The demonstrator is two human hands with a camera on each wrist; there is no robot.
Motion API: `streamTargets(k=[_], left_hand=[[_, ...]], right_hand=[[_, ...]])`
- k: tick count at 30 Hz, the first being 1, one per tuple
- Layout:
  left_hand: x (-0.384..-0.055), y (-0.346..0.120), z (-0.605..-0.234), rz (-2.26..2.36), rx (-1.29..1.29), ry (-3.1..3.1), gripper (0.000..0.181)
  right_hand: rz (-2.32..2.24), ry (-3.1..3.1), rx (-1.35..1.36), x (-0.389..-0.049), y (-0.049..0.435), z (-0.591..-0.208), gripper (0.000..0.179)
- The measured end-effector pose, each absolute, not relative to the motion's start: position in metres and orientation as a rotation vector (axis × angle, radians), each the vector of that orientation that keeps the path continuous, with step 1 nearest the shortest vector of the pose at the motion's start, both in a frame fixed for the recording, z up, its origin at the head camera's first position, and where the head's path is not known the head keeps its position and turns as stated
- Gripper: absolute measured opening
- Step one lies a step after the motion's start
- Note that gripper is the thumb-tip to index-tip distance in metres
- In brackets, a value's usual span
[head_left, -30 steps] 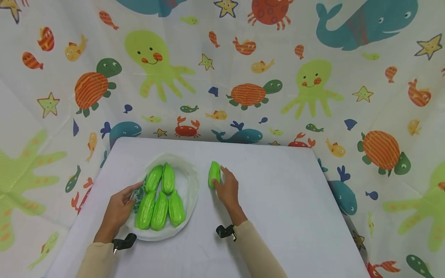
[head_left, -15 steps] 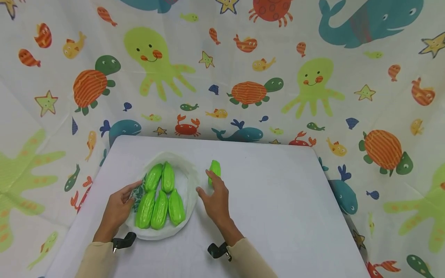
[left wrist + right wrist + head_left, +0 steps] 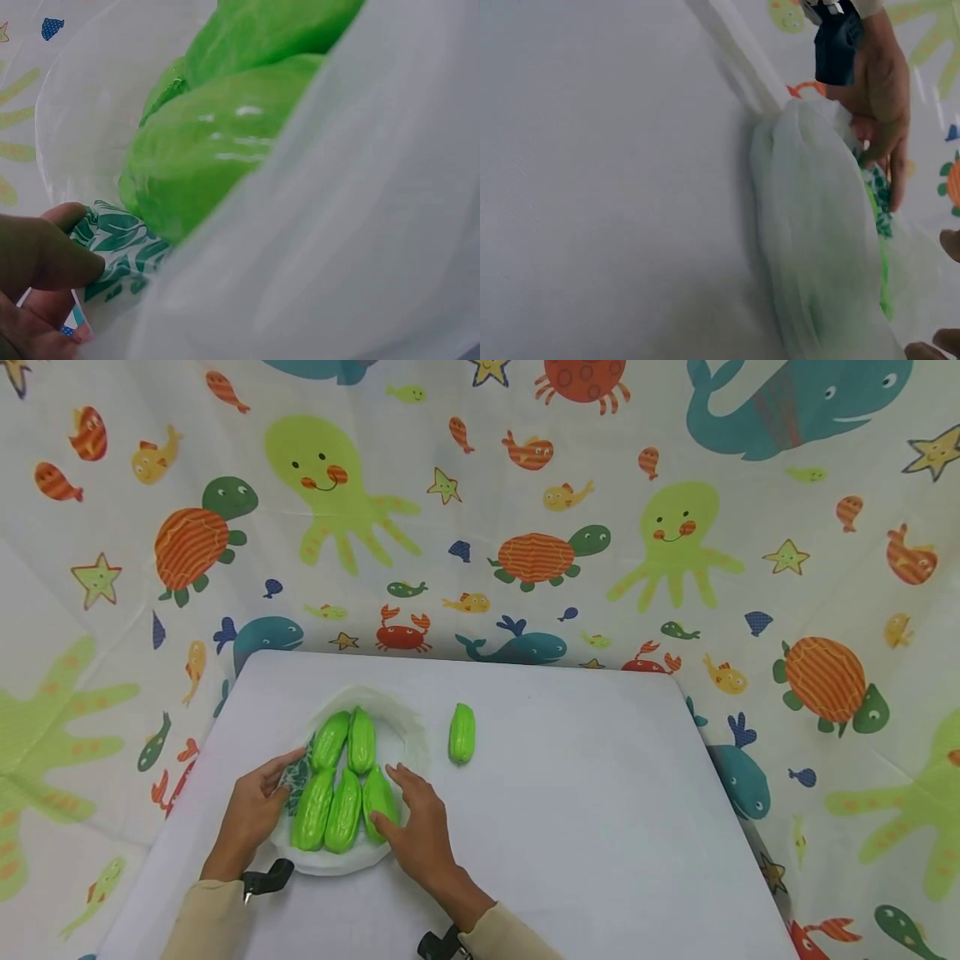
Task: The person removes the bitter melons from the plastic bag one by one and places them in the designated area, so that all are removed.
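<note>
Your left hand [image 3: 253, 810] pinches the bag [image 3: 337, 863] at nine o'clock, your right hand [image 3: 422, 828] is spread by the green gourd [image 3: 379, 792] inside at four, probably firm but slick, so grab mid-body.

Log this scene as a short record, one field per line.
Surface: white table
Container: white bag, mouth open
Inside bag: five green gourds
Outside bag: one loose gourd, on the table to the bag's right
Left grip: pinches the bag's green-patterned patch
Right grip: spread at the near-right gourd; contact unclear
Backdrop: cloth printed with sea animals
</note>
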State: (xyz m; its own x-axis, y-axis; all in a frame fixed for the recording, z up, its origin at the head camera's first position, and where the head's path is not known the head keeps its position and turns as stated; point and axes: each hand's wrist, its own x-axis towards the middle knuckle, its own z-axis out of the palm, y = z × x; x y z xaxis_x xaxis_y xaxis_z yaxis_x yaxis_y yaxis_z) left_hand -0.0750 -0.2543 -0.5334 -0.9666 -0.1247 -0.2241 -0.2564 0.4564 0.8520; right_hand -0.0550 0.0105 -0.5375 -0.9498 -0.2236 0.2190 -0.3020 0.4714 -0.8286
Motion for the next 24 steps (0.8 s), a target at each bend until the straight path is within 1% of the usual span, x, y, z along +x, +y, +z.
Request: streamTargets(k=[10, 24], left_hand=[[-0.074, -0.254, -0.532, 1.544, -0.356, 2.551, 0.062], [-0.073, -0.254, -0.531, 1.550, -0.348, 2.542, 0.061]], right_hand=[[1.337, -2.834, 0.465, -0.049, -0.003, -0.546, 0.071], [1.223, -2.962, 0.450, -0.051, -0.005, -0.558, 0.066]])
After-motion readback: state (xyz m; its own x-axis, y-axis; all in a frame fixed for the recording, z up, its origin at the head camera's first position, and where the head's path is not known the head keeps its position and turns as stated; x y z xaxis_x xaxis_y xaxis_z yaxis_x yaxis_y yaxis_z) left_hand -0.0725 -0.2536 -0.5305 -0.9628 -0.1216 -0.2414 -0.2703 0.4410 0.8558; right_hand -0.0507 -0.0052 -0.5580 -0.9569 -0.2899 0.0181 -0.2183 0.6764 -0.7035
